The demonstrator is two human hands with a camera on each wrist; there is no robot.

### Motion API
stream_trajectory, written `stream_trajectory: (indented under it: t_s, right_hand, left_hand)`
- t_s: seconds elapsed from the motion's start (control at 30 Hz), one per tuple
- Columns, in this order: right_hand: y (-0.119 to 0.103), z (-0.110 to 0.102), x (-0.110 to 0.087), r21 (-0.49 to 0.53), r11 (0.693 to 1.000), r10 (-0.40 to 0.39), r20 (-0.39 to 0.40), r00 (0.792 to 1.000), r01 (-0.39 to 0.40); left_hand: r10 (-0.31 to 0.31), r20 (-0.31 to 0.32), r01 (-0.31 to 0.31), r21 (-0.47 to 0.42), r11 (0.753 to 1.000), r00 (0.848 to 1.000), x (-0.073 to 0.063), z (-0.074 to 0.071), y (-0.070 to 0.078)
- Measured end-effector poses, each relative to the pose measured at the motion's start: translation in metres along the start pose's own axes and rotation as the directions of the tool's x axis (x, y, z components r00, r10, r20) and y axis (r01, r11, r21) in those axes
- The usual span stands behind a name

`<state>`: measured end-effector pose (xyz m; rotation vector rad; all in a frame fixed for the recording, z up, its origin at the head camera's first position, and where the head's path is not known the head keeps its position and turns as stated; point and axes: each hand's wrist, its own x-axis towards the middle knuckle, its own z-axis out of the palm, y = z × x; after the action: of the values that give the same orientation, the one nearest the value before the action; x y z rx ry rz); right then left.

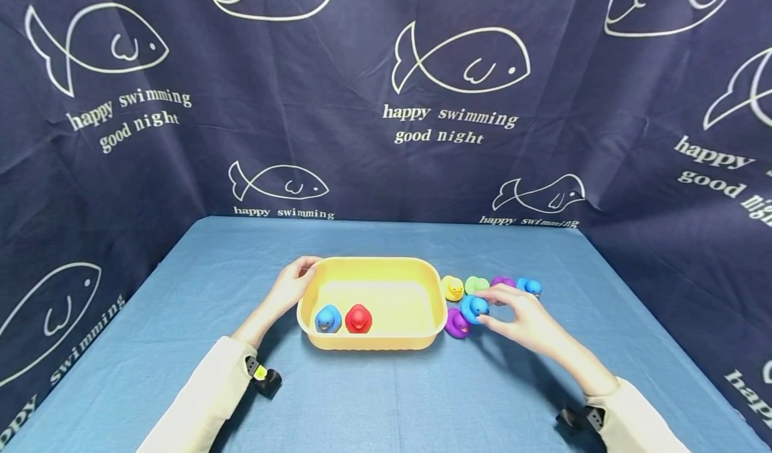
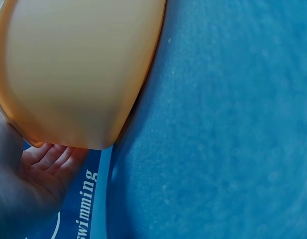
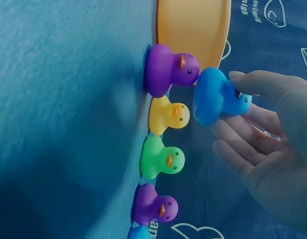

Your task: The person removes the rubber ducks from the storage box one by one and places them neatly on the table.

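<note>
My right hand [image 1: 526, 317] pinches a blue rubber duck [image 3: 210, 97] between thumb and fingers, lifted off the table. Close to that hand, a purple duck [image 1: 456, 324] sits by the right end of a yellow plastic basin [image 1: 374, 342]. A yellow duck [image 3: 168, 115], a green duck [image 3: 162, 158], a second purple duck [image 3: 154, 204] and another blue duck [image 1: 529, 287] form a row behind. At the basin's left end, my left hand [image 1: 293, 282] holds the rim at the far corner. Inside the basin are a blue duck [image 1: 328, 319] and a red duck [image 1: 358, 319].
A blue cloth [image 1: 374, 399] covers the table. Dark blue curtains [image 1: 362, 104] with white fish drawings and lettering hang behind it and at both sides.
</note>
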<state>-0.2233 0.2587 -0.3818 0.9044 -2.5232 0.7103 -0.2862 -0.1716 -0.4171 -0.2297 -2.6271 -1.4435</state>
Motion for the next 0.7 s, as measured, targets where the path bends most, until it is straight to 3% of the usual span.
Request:
stream_trajectory:
  t_s: [0.7]
  right_hand:
    - [0.015, 0.003, -0.017, -0.013, 0.999, 0.05, 0.014, 0.999, -0.05]
  left_hand:
    - [-0.002, 0.001, 0.002, 0.003, 1.0, 1.0, 0.0, 0.0, -0.001]
